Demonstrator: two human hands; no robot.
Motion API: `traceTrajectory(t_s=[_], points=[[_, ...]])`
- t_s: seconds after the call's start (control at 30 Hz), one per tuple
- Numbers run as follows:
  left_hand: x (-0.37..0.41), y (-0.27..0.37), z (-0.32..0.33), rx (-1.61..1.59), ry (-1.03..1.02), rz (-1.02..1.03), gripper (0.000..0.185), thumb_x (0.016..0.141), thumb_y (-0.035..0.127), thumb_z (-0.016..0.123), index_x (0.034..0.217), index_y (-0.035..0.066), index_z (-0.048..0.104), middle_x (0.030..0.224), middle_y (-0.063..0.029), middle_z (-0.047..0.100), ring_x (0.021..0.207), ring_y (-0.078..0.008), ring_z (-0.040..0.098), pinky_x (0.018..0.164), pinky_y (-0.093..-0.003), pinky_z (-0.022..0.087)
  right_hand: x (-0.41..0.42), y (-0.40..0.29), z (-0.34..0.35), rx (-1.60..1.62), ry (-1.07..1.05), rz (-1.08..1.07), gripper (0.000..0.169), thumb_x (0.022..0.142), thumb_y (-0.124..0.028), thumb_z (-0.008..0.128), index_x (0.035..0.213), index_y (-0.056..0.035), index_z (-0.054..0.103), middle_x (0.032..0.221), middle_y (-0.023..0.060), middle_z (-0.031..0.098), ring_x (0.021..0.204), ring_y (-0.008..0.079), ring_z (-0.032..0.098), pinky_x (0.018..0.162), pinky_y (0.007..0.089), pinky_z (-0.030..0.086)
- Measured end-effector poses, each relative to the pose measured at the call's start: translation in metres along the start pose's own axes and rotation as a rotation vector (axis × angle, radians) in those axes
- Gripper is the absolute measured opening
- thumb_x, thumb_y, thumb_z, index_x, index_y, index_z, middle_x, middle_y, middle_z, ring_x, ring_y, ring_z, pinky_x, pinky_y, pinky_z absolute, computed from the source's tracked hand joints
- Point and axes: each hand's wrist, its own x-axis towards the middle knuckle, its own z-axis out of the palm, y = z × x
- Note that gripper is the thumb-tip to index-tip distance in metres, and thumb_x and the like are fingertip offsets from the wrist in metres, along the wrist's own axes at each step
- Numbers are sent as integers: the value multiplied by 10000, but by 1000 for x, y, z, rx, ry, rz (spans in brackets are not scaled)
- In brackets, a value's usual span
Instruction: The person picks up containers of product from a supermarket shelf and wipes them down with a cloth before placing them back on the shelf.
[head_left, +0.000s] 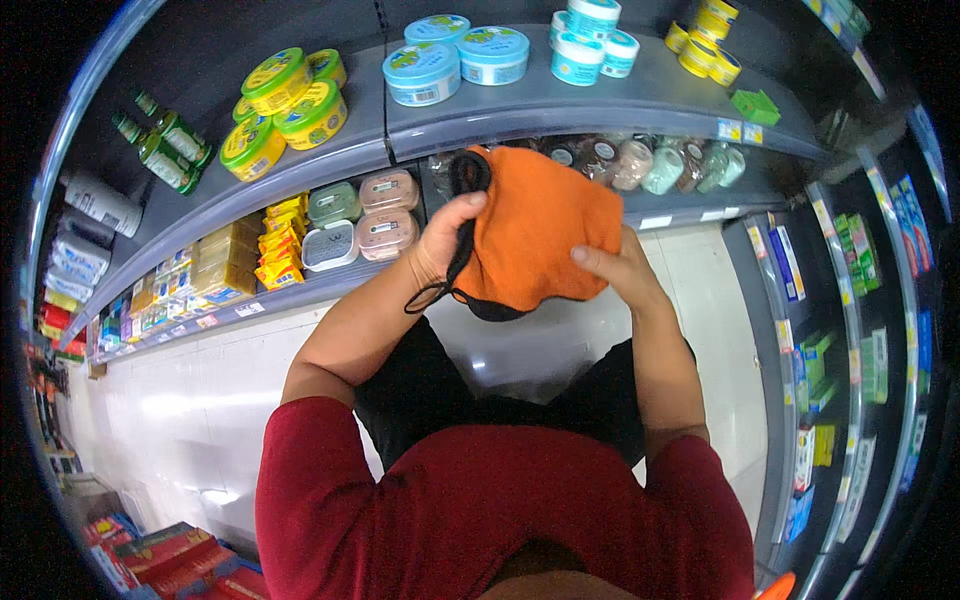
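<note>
An orange fabric item (544, 225) with black trim and a thin black cord loop is held up in front of the shelves, between both hands. My left hand (450, 232) grips its left edge beside the black band, thumb on top, with the cord hanging near the wrist. At the lower right edge, my right hand (619, 266) holds the fabric with the thumb on its front. Most fingers of both hands are hidden behind the cloth. Whether it is a hat or a pouch, I cannot tell.
A grey shelf (525, 127) carries blue round tubs (422, 71), green-lidded yellow tubs (311, 112) and green bottles (166, 157). Below it are plastic soap boxes (388, 232) and yellow packets (280, 247). Another shelf unit stands at right; red boxes (165, 559) lie at lower left.
</note>
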Motion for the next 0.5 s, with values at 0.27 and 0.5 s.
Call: traceTrajectory(t_s=[0.27, 0.5], points=[[23, -12, 14, 375, 72, 188, 569, 828, 183, 650, 1309, 23, 392, 1212, -88, 520, 1092, -190, 526, 949, -356, 426, -5, 0, 4, 734, 257, -85, 512, 816, -106, 533, 1291, 25, 394, 1294, 171, 472, 1190, 313, 474, 1007, 437, 375], [34, -16, 4, 339, 152, 264, 432, 832, 37, 601, 1238, 10, 454, 1149, -86, 568, 1052, -200, 561, 938, -347, 437, -13, -4, 8, 771, 180, -94, 560, 876, -243, 516, 1348, -5, 330, 1349, 145, 423, 1260, 292, 401, 1061, 437, 298]])
